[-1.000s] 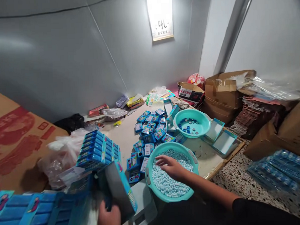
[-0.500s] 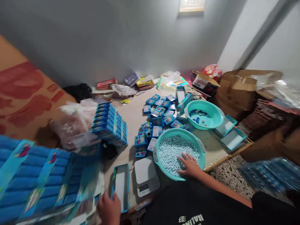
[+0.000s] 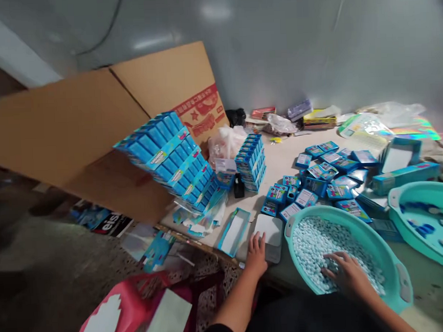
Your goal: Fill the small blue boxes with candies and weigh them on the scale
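My left hand rests at the front left of a white kitchen scale, fingers apart and touching its edge. Just left of the scale lies a shallow open blue box with a white inside. My right hand dips into a turquoise basin full of small pale candies. Its fingers are spread and bent over the candies, and what lies under the palm is hidden. Behind the basin is a heap of small blue cartons.
A second turquoise basin with small blue pieces stands at the right. Tall banded stacks of blue cartons and a shorter stack are at the left, before a big cardboard box. A red stool is below the table edge.
The view has swung to the left. My left hand has moved from the shallow blue box to the scale's front edge. My right hand is still among the candies, its fingers more bent.
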Available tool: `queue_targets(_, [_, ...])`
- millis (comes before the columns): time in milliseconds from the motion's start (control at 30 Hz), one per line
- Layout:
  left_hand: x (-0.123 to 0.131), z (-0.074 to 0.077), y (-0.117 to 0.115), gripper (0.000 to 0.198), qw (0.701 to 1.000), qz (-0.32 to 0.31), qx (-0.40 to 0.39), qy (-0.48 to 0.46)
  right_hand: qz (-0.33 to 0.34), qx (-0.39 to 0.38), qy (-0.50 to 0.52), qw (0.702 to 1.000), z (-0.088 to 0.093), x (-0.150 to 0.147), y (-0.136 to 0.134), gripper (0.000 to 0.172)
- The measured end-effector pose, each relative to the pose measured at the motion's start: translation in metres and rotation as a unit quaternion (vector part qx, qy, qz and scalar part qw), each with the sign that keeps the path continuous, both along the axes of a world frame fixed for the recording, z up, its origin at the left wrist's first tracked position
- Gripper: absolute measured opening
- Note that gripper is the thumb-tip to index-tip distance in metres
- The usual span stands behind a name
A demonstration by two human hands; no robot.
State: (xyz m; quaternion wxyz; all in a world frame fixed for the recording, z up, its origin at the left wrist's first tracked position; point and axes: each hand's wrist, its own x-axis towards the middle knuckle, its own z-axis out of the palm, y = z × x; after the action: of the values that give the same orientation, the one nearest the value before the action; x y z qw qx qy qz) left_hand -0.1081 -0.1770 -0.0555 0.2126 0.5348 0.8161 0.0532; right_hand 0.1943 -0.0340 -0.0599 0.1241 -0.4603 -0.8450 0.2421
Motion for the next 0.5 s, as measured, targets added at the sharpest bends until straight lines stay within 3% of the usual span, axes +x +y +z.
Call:
queue_targets(133, [0.012, 0.014, 0.002, 0.098, 0.998, 0.027, 0.032, 0.037, 0.028, 0.002, 0.027, 0.999, 0.001, -0.002, 0.01, 0.04])
queue_targets(233, [0.03, 0.024, -0.017, 0.104, 0.996, 0.05, 0.04, 0.054, 0.039, 0.008, 0.019, 0.999, 0.004, -0.004, 0.013, 0.041])
queue_targets(333, [0.055, 0.027, -0.064, 0.098, 0.992, 0.107, 0.022, 0.067, 0.045, 0.004, -0.009, 0.999, 0.008, -0.006, 0.013, 0.044])
queue_targets(500, [0.086, 0.016, -0.15, 0.054, 0.943, 0.308, -0.058, 0.108, 0.007, 0.052, -0.07, 0.996, 0.013, -0.01, 0.005, 0.056])
